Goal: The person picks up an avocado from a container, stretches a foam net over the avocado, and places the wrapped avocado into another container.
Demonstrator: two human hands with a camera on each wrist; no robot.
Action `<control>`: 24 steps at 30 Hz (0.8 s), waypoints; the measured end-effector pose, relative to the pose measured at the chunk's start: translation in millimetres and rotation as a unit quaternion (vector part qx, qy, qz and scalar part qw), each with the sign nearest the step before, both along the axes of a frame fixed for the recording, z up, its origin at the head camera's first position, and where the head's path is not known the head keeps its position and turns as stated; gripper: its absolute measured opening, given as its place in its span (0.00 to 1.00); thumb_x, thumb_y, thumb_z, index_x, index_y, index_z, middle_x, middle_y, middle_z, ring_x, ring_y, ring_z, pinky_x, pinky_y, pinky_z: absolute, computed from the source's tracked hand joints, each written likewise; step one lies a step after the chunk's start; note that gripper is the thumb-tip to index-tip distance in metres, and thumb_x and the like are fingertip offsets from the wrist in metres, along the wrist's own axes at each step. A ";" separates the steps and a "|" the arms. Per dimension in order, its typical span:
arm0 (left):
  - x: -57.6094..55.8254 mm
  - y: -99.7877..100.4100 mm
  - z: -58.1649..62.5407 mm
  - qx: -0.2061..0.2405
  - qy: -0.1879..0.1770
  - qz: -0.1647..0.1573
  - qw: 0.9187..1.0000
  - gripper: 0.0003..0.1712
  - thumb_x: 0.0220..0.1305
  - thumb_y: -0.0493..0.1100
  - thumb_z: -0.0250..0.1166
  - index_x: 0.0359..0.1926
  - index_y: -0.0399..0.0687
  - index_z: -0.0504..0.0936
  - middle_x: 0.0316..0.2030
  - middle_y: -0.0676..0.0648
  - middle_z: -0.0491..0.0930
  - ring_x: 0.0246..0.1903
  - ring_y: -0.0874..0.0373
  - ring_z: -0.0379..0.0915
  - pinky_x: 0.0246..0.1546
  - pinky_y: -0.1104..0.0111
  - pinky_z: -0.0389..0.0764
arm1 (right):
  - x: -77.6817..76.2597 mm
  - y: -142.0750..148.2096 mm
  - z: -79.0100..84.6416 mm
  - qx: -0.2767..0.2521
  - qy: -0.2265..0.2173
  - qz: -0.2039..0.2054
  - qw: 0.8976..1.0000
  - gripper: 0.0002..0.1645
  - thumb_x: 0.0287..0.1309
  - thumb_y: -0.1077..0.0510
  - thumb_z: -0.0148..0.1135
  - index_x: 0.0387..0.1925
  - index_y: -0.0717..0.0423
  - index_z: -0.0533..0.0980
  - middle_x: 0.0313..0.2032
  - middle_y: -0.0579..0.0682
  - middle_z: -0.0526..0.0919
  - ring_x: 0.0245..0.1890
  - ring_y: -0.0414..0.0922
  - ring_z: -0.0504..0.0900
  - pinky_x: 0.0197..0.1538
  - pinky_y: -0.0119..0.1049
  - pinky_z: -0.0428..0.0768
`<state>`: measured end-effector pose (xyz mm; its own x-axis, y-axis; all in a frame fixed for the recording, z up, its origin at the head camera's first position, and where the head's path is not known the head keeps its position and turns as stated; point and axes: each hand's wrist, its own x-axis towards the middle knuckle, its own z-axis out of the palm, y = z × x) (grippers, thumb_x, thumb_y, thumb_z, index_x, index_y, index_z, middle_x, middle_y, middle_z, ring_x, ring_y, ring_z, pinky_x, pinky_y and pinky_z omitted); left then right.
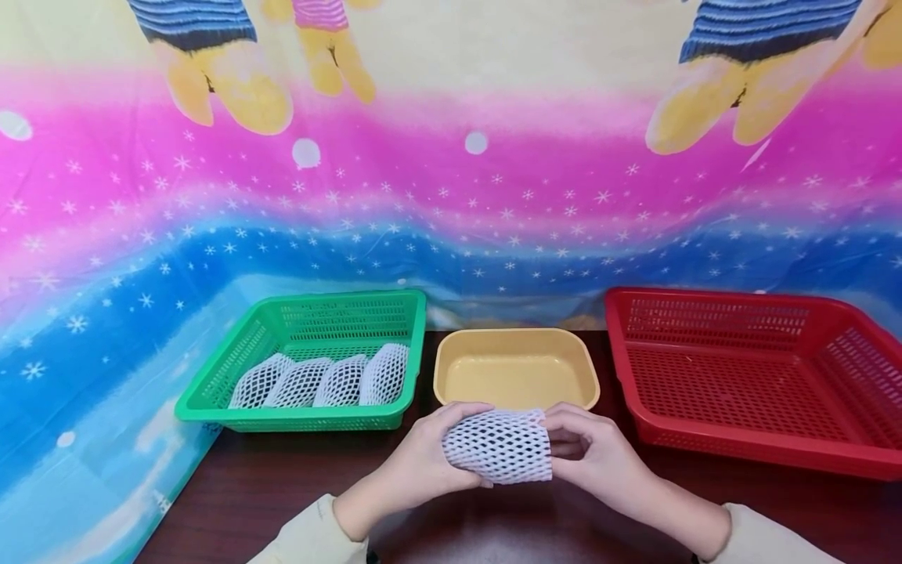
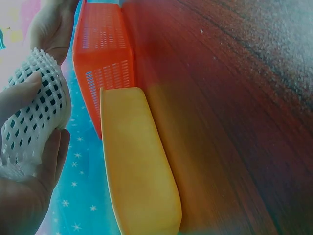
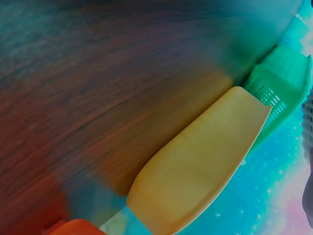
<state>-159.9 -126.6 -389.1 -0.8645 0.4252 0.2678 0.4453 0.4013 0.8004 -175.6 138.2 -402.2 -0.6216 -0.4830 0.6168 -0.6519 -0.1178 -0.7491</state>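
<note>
A white foam net sleeve (image 1: 496, 446) is held level above the front of the table. My left hand (image 1: 409, 466) grips its left part, thumb on the near side and fingers on the far side. At its right end, my right hand (image 1: 609, 466) holds the rim between curled fingers and thumb. Seen from the left wrist, the netting (image 2: 34, 115) bulges between thumb and fingers; whether something is inside cannot be told. Only a strip of the sleeve shows at the right edge of the right wrist view. Just behind the hands is a yellow plastic tub (image 1: 517, 376).
At the left stands a green basket (image 1: 296, 424) with several white foam net sleeves (image 1: 341, 381) in a row. A larger red basket (image 1: 740, 450) stands at the right. Behind them hangs a colourful printed cloth (image 1: 451, 188). The tabletop (image 1: 282, 478) is dark wood.
</note>
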 end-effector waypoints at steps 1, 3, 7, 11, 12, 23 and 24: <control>-0.1 0.0 -0.2 0.000 0.001 -0.002 1.000 0.46 0.42 0.39 0.86 0.65 0.54 0.78 0.55 0.56 0.81 0.52 0.60 0.76 0.54 0.64 0.77 | 0.1 -1.0 -0.4 0.000 0.000 0.000 1.000 0.24 0.48 0.82 0.70 0.46 0.63 0.82 0.44 0.52 0.81 0.45 0.39 0.85 0.44 0.37 0.85; -0.4 0.1 -0.4 -0.001 0.004 -0.004 1.000 0.47 0.41 0.39 0.87 0.66 0.53 0.78 0.56 0.55 0.80 0.52 0.59 0.76 0.54 0.63 0.77 | 0.6 -2.6 -0.3 0.003 -0.004 -0.003 1.000 0.23 0.49 0.81 0.70 0.45 0.61 0.82 0.43 0.52 0.81 0.45 0.39 0.85 0.44 0.37 0.85; -1.1 0.4 -1.6 -0.010 0.011 -0.011 1.000 0.49 0.42 0.39 0.87 0.68 0.52 0.76 0.58 0.54 0.80 0.54 0.59 0.75 0.56 0.63 0.77 | 1.9 -5.7 0.1 0.018 -0.012 -0.014 1.000 0.21 0.50 0.80 0.71 0.43 0.60 0.81 0.42 0.52 0.82 0.44 0.39 0.85 0.43 0.38 0.86; -1.5 0.3 -3.3 -0.024 0.014 -0.016 0.999 0.48 0.43 0.41 0.86 0.68 0.54 0.76 0.57 0.55 0.79 0.53 0.59 0.75 0.55 0.64 0.77 | 1.8 -7.4 -0.4 0.042 -0.017 -0.024 0.999 0.19 0.52 0.78 0.71 0.43 0.58 0.81 0.42 0.51 0.82 0.44 0.38 0.84 0.44 0.38 0.86; -1.5 0.2 -3.6 -0.027 0.015 -0.017 0.999 0.48 0.44 0.41 0.86 0.67 0.55 0.76 0.57 0.56 0.80 0.52 0.60 0.75 0.54 0.64 0.77 | 1.6 -7.3 -0.5 0.049 -0.017 -0.025 0.998 0.19 0.52 0.78 0.71 0.43 0.58 0.81 0.42 0.50 0.82 0.45 0.38 0.84 0.44 0.38 0.86; -2.1 -0.1 -2.2 -0.086 0.023 -0.020 0.996 0.44 0.43 0.39 0.83 0.63 0.57 0.75 0.53 0.57 0.80 0.49 0.63 0.75 0.52 0.66 0.78 | -8.5 -0.7 1.4 0.138 0.089 -0.065 0.984 0.24 0.49 0.71 0.77 0.45 0.48 0.83 0.43 0.43 0.85 0.47 0.40 0.83 0.55 0.25 0.76; -2.5 0.1 -1.7 -0.087 0.022 -0.021 0.996 0.44 0.43 0.39 0.83 0.63 0.57 0.75 0.53 0.57 0.80 0.49 0.63 0.75 0.52 0.66 0.78 | -9.2 0.1 2.1 0.142 0.092 -0.064 0.984 0.24 0.49 0.71 0.77 0.45 0.48 0.83 0.44 0.43 0.85 0.47 0.40 0.83 0.55 0.25 0.76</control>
